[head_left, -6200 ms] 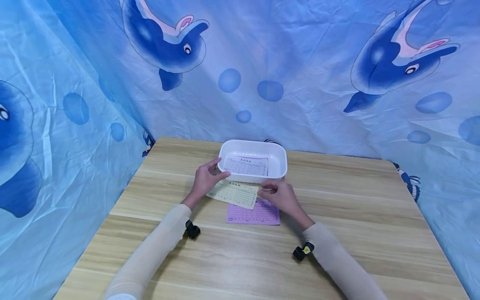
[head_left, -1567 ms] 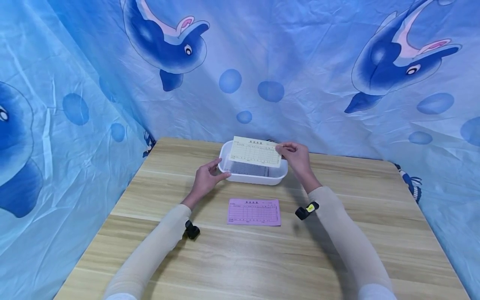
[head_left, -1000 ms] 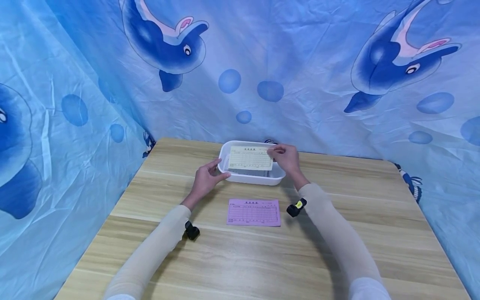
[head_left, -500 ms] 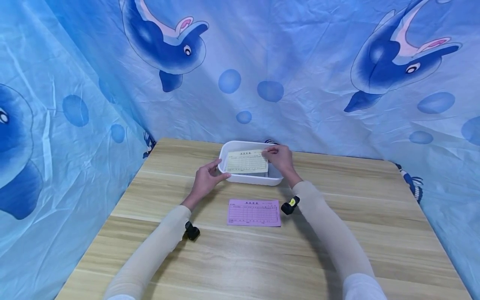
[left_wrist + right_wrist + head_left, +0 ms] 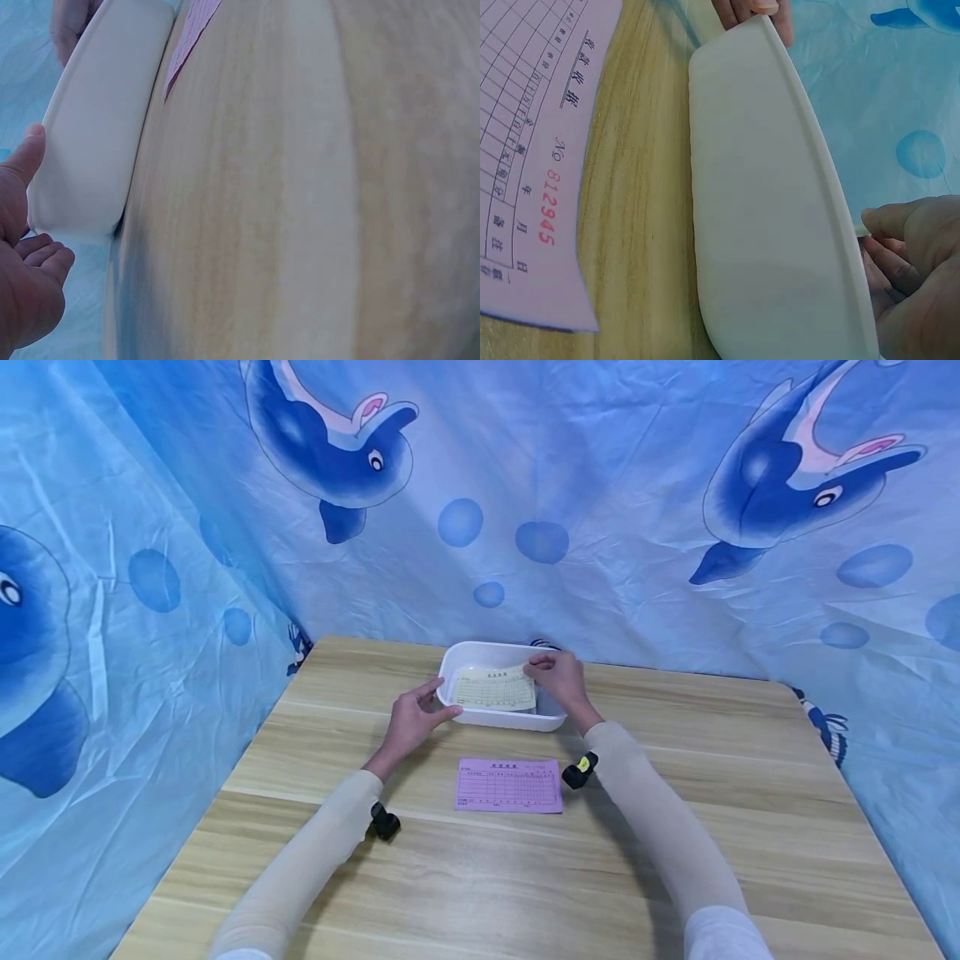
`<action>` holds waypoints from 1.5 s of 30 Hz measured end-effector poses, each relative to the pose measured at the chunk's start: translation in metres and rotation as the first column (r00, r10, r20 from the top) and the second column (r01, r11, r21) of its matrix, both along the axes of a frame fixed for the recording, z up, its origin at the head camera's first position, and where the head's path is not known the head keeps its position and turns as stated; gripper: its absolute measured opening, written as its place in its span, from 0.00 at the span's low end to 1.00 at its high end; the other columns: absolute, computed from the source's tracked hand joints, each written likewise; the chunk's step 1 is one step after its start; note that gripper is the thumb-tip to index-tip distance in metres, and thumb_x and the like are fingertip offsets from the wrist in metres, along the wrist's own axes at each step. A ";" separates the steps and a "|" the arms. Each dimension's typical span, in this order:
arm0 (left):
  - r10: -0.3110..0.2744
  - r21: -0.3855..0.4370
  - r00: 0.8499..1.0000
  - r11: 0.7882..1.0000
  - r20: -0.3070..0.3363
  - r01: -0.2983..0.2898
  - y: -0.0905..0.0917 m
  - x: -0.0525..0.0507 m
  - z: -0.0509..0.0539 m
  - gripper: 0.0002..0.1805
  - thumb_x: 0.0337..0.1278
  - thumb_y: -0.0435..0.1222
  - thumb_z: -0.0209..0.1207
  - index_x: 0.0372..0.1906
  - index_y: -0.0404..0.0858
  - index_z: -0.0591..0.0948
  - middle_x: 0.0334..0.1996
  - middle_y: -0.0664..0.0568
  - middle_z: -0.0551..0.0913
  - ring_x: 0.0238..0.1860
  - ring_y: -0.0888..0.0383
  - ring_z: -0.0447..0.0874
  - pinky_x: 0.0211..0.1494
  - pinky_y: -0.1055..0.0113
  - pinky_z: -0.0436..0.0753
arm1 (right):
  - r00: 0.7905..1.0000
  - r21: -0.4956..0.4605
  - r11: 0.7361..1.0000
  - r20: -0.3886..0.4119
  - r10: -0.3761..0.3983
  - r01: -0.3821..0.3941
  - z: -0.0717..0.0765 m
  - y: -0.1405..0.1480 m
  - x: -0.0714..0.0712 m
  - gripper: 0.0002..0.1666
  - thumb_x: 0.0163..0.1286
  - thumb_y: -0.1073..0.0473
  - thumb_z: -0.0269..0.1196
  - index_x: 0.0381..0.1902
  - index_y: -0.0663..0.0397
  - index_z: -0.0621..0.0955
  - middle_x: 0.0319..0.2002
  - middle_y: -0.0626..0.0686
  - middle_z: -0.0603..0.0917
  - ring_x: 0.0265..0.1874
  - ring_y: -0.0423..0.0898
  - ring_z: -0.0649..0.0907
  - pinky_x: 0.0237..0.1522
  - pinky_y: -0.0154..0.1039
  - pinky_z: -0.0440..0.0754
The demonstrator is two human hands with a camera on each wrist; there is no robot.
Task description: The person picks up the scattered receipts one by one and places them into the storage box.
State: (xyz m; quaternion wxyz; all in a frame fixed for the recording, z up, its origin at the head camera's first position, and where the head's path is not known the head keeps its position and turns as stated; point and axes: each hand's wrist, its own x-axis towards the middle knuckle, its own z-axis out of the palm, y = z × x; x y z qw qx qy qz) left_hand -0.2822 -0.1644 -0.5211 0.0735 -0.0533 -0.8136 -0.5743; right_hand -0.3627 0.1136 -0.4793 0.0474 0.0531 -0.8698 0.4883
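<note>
A white plastic tray (image 5: 504,719) stands near the far side of the table. My left hand (image 5: 411,720) holds its left end, the thumb on the front rim and the fingers along the side; the left wrist view shows the thumb (image 5: 28,154) at the rim. My right hand (image 5: 558,681) reaches over the tray's right part and pinches the upper right corner of a pale yellow receipt slip (image 5: 491,691), which lies inside the tray, its right corner raised. In the right wrist view the tray wall hides most of that slip.
A purple receipt slip (image 5: 508,786) lies on the wooden table (image 5: 450,877) in front of the tray; the right wrist view shows its printed number. Blue dolphin-print cloth (image 5: 585,593) hangs behind and beside the table.
The yellow slip was lifted off the table by my right hand, carried over the tray and lowered into it, covering the paper there. My left hand stayed at the tray.
</note>
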 end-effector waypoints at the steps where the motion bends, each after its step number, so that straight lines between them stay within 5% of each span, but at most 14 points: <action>1: 0.001 0.003 1.000 1.000 0.001 -0.001 0.000 0.000 0.000 0.44 0.51 0.46 0.77 0.70 0.32 0.74 0.72 0.40 0.72 0.71 0.46 0.73 0.71 0.61 0.78 | 1.000 0.002 1.000 -0.005 0.002 -0.002 0.001 0.001 0.000 0.11 0.67 0.58 0.71 0.42 0.60 0.89 0.39 0.60 0.91 0.35 0.52 0.90 0.36 0.37 0.90; 13: -0.007 0.010 1.000 1.000 0.004 0.007 0.000 0.000 0.002 0.44 0.50 0.47 0.77 0.70 0.32 0.74 0.71 0.40 0.72 0.71 0.46 0.73 0.71 0.61 0.78 | 0.995 -0.029 0.996 -0.062 0.083 -0.085 0.027 0.022 0.007 0.15 0.69 0.54 0.70 0.46 0.58 0.88 0.40 0.58 0.91 0.34 0.50 0.91 0.36 0.38 0.91; 26: 0.000 -0.008 0.999 1.000 0.034 0.000 0.000 0.000 0.004 0.45 0.51 0.47 0.76 0.71 0.33 0.73 0.72 0.40 0.71 0.71 0.46 0.73 0.70 0.61 0.78 | 0.977 -0.072 0.982 -0.132 0.165 -0.176 0.053 0.043 0.056 0.21 0.68 0.47 0.71 0.49 0.58 0.87 0.41 0.56 0.91 0.35 0.48 0.90 0.36 0.33 0.89; 32: -0.002 0.004 1.000 1.000 0.027 0.002 0.000 0.002 0.005 0.45 0.51 0.48 0.77 0.72 0.33 0.72 0.73 0.40 0.71 0.71 0.47 0.73 0.70 0.62 0.78 | 0.972 -0.078 0.979 -0.160 0.172 -0.186 0.047 0.049 0.078 0.21 0.67 0.47 0.72 0.50 0.56 0.88 0.44 0.54 0.91 0.39 0.46 0.89 0.40 0.31 0.89; 45: 0.002 -0.001 1.000 1.000 0.025 -0.002 0.000 0.000 0.002 0.46 0.50 0.49 0.77 0.71 0.34 0.73 0.73 0.40 0.71 0.71 0.47 0.72 0.70 0.62 0.78 | 0.986 -0.094 0.985 -0.100 0.133 -0.143 0.011 0.060 0.117 0.19 0.65 0.51 0.75 0.48 0.55 0.88 0.44 0.54 0.91 0.40 0.47 0.90 0.41 0.30 0.89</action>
